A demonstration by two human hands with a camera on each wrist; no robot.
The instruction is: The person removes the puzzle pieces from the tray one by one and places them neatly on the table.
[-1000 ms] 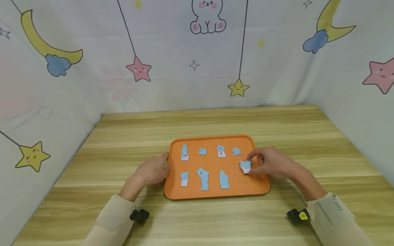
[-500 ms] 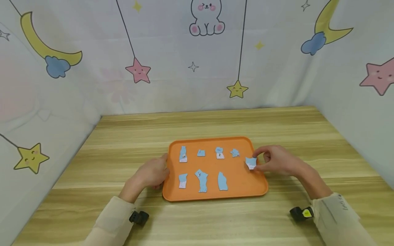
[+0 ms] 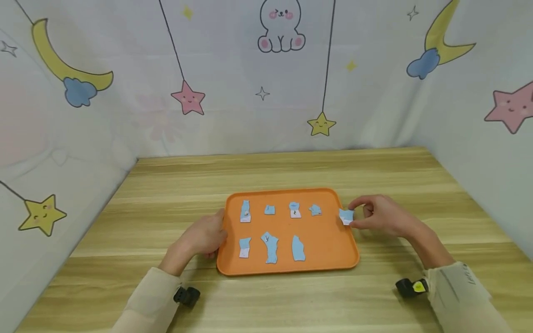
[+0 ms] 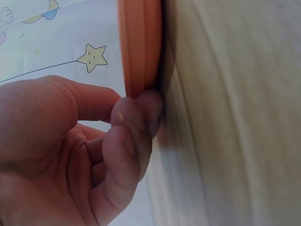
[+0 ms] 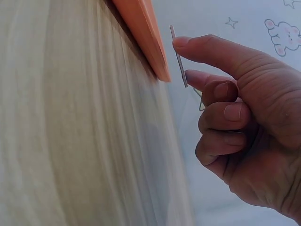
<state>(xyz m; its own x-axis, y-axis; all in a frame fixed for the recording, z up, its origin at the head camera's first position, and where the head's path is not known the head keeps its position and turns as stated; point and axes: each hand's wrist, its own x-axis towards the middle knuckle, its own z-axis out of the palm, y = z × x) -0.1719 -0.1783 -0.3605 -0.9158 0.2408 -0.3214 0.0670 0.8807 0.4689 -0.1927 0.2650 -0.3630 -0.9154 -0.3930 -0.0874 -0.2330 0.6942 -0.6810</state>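
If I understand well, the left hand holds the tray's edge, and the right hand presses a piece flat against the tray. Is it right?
The pressing is wrong: the right hand pinches the piece, clear of the tray, as the right wrist view shows. The left hand does hold the tray's edge.

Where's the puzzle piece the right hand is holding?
In the head view, the puzzle piece is pinched by the right hand, raised over the right edge of the orange tray, to the right of the jagged blue piece.
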